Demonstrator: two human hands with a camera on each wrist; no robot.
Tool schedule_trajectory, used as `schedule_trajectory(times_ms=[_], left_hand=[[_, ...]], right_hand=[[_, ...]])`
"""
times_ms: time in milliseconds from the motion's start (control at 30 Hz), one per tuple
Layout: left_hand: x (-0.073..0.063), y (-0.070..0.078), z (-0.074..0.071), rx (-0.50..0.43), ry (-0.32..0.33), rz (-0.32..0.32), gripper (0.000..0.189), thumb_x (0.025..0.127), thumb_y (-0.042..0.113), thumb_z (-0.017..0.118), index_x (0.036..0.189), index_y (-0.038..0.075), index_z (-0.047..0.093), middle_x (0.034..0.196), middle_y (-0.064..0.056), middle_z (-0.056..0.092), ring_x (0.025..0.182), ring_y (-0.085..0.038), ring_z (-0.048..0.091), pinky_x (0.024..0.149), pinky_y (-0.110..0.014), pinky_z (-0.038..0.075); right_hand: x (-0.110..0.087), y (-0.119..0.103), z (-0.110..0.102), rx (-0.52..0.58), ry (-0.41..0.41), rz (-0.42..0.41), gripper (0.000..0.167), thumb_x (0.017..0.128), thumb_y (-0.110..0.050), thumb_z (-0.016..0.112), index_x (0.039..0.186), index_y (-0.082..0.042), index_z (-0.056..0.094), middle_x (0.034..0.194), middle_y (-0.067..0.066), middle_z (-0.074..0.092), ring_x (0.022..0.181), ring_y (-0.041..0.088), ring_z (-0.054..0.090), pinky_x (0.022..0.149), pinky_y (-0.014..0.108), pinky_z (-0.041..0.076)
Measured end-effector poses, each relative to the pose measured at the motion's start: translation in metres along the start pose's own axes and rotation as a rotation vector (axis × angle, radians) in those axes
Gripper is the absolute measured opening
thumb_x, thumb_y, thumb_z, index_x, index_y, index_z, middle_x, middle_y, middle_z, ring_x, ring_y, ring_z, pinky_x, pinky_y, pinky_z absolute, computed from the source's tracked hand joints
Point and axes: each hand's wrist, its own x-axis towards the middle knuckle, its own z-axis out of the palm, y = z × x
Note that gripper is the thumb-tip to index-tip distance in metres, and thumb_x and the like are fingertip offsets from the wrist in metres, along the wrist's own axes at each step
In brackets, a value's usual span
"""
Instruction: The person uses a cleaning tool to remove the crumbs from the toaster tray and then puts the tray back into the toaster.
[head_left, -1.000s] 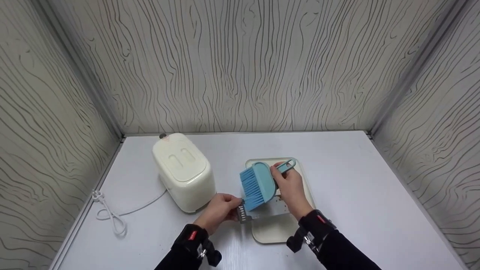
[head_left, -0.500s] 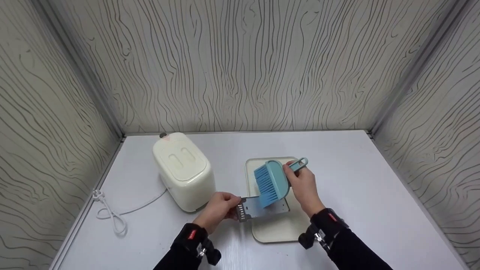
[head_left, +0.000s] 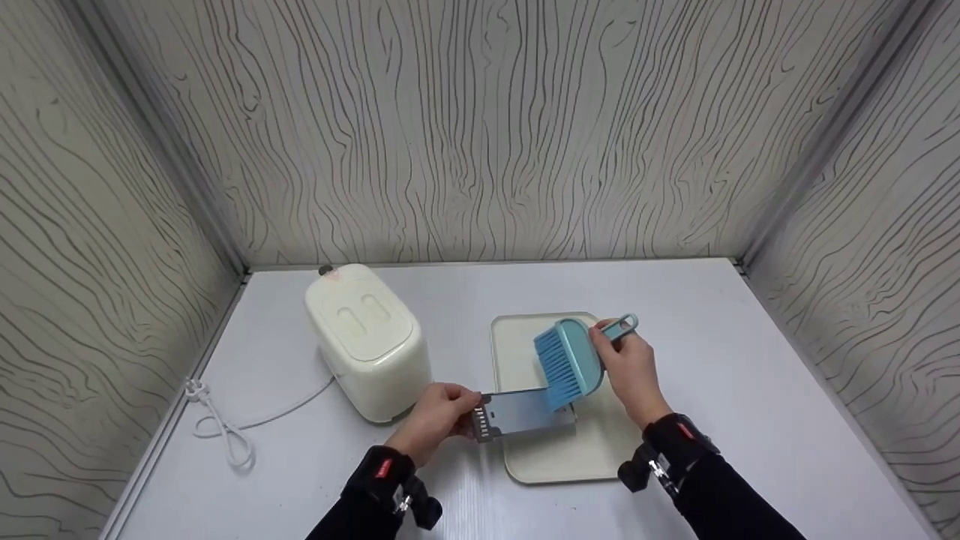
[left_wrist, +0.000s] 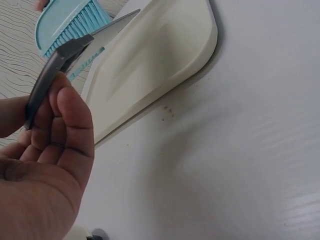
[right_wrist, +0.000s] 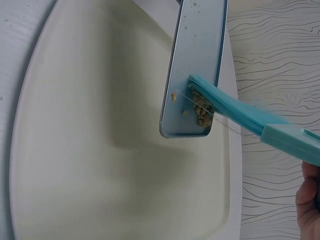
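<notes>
My left hand [head_left: 435,420] pinches the dark slotted end of a flat metal crumb tray [head_left: 519,412], holding it above a cream serving tray [head_left: 555,461]. My right hand [head_left: 630,375] grips the handle of a light blue hand brush [head_left: 581,358]. Its bristles touch the crumb tray's surface near the far end. In the right wrist view, a small heap of brown crumbs [right_wrist: 201,112] lies by the bristles at that end, with a few specks farther back. The left wrist view shows the thumb and curled fingers on the crumb tray's dark end piece.
A cream toaster [head_left: 367,345] with two slot shapes on top stands to the left. Its white cord [head_left: 289,412] runs to a plug [head_left: 196,391] near the table's left edge. Some crumbs [left_wrist: 168,110] lie on the white table beside the serving tray. Wood-patterned walls enclose the table.
The brush in my right hand has swept rightward along the crumb tray, from the end by my left hand to the far end. My left hand and the crumb tray have hardly moved.
</notes>
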Motion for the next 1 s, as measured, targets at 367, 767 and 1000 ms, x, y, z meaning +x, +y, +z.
schedule_trajectory(times_ms=[367, 767, 1000], left_hand=[[0.001, -0.002, -0.002, -0.028, -0.009, 0.015, 0.021, 0.102, 0.013, 0.059, 0.101, -0.007, 0.065, 0.086, -0.007, 0.068, 0.069, -0.013, 0.064, 0.067, -0.027, 0.057], [0.001, -0.002, -0.003, -0.018, 0.027, -0.001, 0.019, 0.101, 0.012, 0.060, 0.101, -0.006, 0.066, 0.085, -0.009, 0.069, 0.067, -0.013, 0.065, 0.066, -0.028, 0.058], [0.001, -0.002, -0.003, -0.026, 0.040, -0.015, 0.021, 0.101, 0.014, 0.061, 0.103, -0.006, 0.066, 0.088, -0.010, 0.070, 0.069, -0.013, 0.065, 0.067, -0.028, 0.058]], right_hand=[[0.007, 0.012, -0.013, -0.083, 0.043, -0.018, 0.044, 0.105, -0.042, 0.056, 0.128, -0.004, 0.061, 0.122, 0.015, 0.067, 0.104, 0.021, 0.057, 0.083, 0.023, 0.048], [0.009, 0.017, -0.019, -0.120, 0.071, -0.028, 0.040, 0.106, -0.037, 0.055, 0.125, -0.003, 0.062, 0.121, 0.016, 0.068, 0.106, 0.022, 0.059, 0.080, 0.020, 0.047], [0.010, 0.023, -0.020, -0.164, 0.081, -0.041, 0.037, 0.107, -0.034, 0.054, 0.123, -0.002, 0.062, 0.119, 0.016, 0.069, 0.106, 0.023, 0.060, 0.080, 0.020, 0.047]])
